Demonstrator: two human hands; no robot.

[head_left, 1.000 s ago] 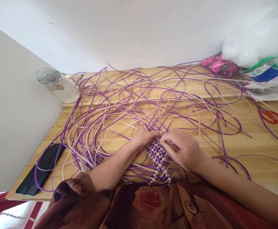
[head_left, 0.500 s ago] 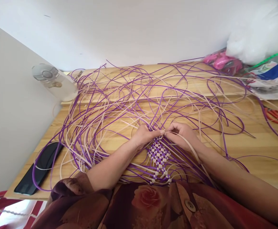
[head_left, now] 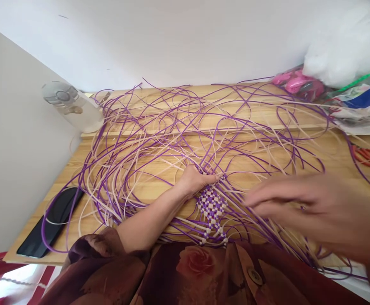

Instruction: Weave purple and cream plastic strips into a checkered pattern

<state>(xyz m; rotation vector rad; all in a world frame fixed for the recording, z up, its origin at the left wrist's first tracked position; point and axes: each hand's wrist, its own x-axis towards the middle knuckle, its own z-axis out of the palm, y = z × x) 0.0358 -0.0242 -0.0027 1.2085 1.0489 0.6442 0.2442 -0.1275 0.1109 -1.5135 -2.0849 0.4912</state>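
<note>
A checkered purple and cream woven piece [head_left: 211, 204] lies near the table's front edge, with long loose strands [head_left: 172, 123] spreading from it. My left hand [head_left: 193, 181] pinches the top end of the weave, thumb pressed on it. Off to the right, my right hand [head_left: 296, 205] is raised over the strands and smeared by motion; whether its fingers hold a strand cannot be made out.
A black phone [head_left: 49, 224] lies at the left edge of the wooden table [head_left: 340, 195]. A clear bottle [head_left: 73, 108] stands at the back left. Orange-handled scissors [head_left: 369, 156], pink bundles [head_left: 299, 82] and plastic bags [head_left: 363, 99] are at the right.
My right hand has come away from the top of the weave and moved to the right, toward me. My left hand has stayed at the weave.
</note>
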